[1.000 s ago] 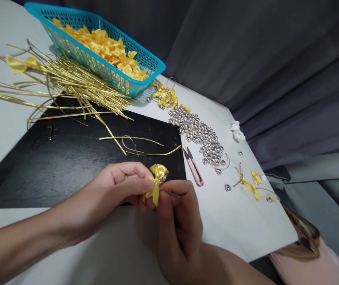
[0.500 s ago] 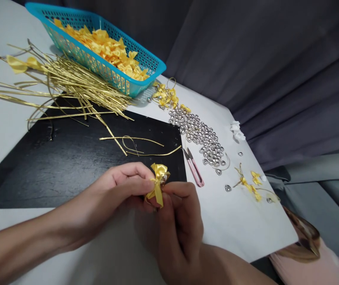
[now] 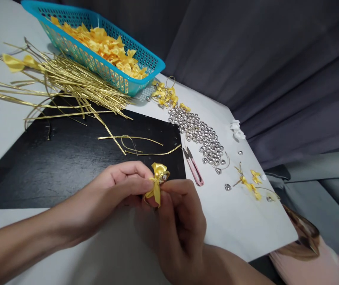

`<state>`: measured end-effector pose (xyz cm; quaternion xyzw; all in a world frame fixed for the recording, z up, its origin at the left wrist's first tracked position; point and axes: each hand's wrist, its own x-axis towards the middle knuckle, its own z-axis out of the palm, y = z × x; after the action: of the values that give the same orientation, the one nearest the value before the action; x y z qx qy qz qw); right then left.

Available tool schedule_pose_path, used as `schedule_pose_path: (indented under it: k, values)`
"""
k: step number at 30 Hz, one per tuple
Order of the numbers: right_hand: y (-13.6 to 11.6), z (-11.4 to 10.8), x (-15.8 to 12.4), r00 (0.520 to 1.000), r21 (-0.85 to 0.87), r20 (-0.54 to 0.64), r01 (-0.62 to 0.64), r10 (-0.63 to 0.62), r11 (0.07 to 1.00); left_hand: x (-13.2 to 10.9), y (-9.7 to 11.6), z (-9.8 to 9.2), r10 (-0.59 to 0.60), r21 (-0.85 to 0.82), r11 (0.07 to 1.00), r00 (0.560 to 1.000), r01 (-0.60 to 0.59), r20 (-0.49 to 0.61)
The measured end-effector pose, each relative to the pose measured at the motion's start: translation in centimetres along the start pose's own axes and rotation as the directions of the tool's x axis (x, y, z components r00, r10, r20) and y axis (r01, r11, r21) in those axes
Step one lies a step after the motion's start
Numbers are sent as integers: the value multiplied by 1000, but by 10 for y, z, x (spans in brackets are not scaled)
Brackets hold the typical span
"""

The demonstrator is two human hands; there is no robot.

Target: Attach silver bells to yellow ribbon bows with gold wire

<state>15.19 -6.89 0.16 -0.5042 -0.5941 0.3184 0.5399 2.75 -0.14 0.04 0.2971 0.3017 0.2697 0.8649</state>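
A small yellow ribbon bow is pinched between both my hands just above the front edge of a black mat. My left hand grips it from the left with thumb and fingers closed. My right hand pinches it from below and the right. A small silver bead seems to sit at the bow's knot, though it is too small to be sure.
A blue basket of yellow bows stands at the back. Gold wire ties lie spread across the mat's far side. A pile of silver beads, pink thread snips and a few finished bows lie to the right on white paper.
The bow has been turned slightly between my fingers and both hands shifted a little; the view has tilted a touch. Nothing was let go.
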Motion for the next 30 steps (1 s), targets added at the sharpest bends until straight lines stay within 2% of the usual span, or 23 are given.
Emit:
schedule_pose_path:
  k: [8, 15, 22, 25, 30]
  values:
    - [-2, -1, 4, 999, 28, 46, 22, -24, 999, 0, -1, -2, 47, 86, 995, 999, -47, 2]
    - [-2, 2, 4, 1000, 17, -2, 6, -6, 1000, -1, 0, -1, 60, 76, 995, 998, -60, 6]
    - [0, -7, 16, 991, 97, 136, -17, 4, 995, 2, 0, -3, 148, 176, 974, 989, -141, -28]
    - [-1, -11, 20, 989, 58, 132, -76, 68, 995, 1, 0, -3, 164, 211, 966, 985, -150, -51]
    - [1, -14, 17, 994, -84, 109, -5, 14, 996, 1, 0, -4, 165, 231, 963, 981, -138, -101]
